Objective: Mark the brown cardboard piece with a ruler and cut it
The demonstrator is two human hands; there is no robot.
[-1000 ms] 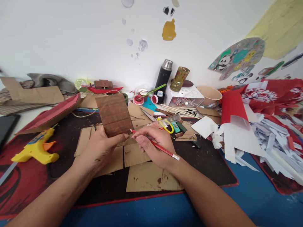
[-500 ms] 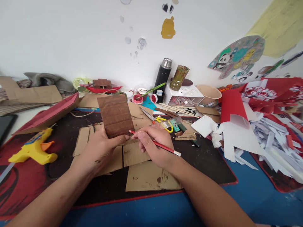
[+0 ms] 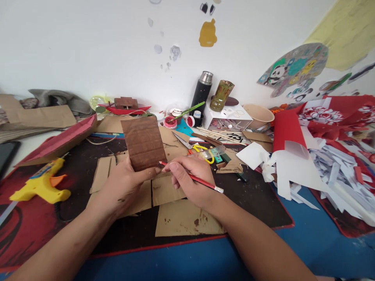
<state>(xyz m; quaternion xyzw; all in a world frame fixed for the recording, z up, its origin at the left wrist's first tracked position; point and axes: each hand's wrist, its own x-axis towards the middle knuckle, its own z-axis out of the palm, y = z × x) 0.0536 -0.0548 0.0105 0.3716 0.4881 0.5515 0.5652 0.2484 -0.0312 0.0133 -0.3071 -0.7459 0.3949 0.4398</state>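
My left hand [image 3: 129, 181] grips the lower edge of a brown-painted piece of cardboard [image 3: 143, 142], thumb across its front, and holds it tilted up above the mat. In my right hand [image 3: 191, 177] is a red pencil [image 3: 202, 182], its tip at the lower right corner of the brown piece; whether it touches I cannot tell. Below both hands lie plain cardboard pieces, one of them a sheet [image 3: 187, 222] with brown paint stains. Part of the brown piece's lower edge is hidden by my left thumb.
On the left lie a yellow glue gun [image 3: 43, 183] and a pink-lined cardboard boat hull [image 3: 64, 140]. Scissors [image 3: 202, 150] rest behind my right hand. A black flask [image 3: 202, 91] and a white box [image 3: 225, 117] stand by the wall. Paper scraps [image 3: 336, 175] heap at right.
Almost nothing differs. The brown cardboard has tilted very slightly, while both hands keep their places and the pencil stays by its lower right corner.
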